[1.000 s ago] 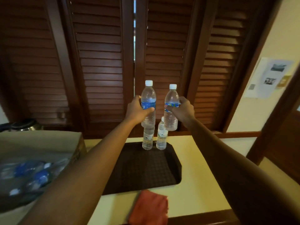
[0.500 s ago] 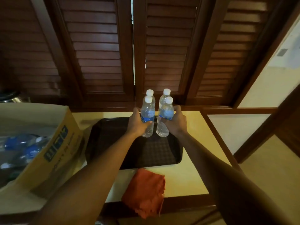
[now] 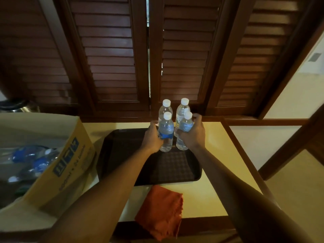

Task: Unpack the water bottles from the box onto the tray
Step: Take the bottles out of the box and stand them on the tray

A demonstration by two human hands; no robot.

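We see the tray (image 3: 122,155) on the table (image 3: 219,199), with the box (image 3: 57,163) just left of it. Four bottles stand upright at the far side of the tray, two in front and two behind. Our left hand (image 3: 152,138) holds the front left bottle (image 3: 166,132), our right hand (image 3: 193,135) the front right bottle (image 3: 184,128). More bottles (image 3: 29,158) lie in the box. A cloth (image 3: 161,211) lies before the tray, over the table edge.

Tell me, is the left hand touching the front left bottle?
Touching. The head view shows the left hand with fingers wrapped round the front left bottle.
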